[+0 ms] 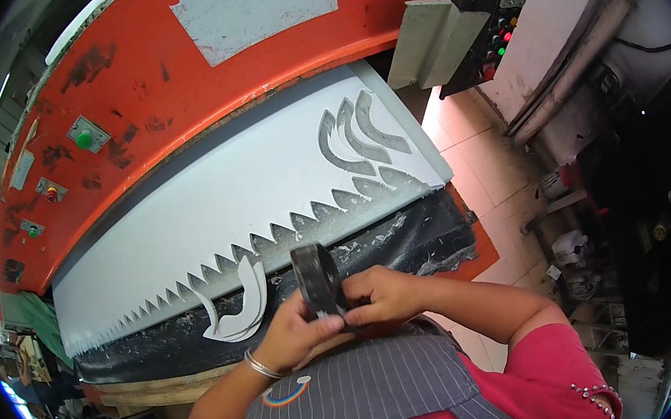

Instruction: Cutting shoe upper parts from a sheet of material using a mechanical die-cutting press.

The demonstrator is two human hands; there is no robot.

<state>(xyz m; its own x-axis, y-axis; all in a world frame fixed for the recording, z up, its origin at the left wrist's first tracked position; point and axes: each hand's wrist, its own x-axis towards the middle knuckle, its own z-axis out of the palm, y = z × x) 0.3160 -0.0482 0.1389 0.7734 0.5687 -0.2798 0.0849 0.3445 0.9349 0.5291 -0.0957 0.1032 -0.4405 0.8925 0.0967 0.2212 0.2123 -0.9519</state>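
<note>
My left hand (295, 336), with a bracelet at the wrist, and my right hand (385, 296) both grip a dark, band-like cutting die (313, 272) in front of my apron. The left fingers close on its lower side, while the right fingers reach into its opening. Beyond it lies a thick white sheet (214, 187) with curved, pointed cut-outs (343, 146) at its far right and a toothed near edge. Just left of the die, several crescent-shaped white pieces (245, 315) are stacked on a black covering (399, 235) along the near side.
A large orange-red press (137, 63) spans the far side, with green buttons (84, 139) at its left. A panel with lit buttons (499, 42) stands at the top right beside a metal plate (433, 43). Tiled floor (489, 165) and dark equipment lie to the right.
</note>
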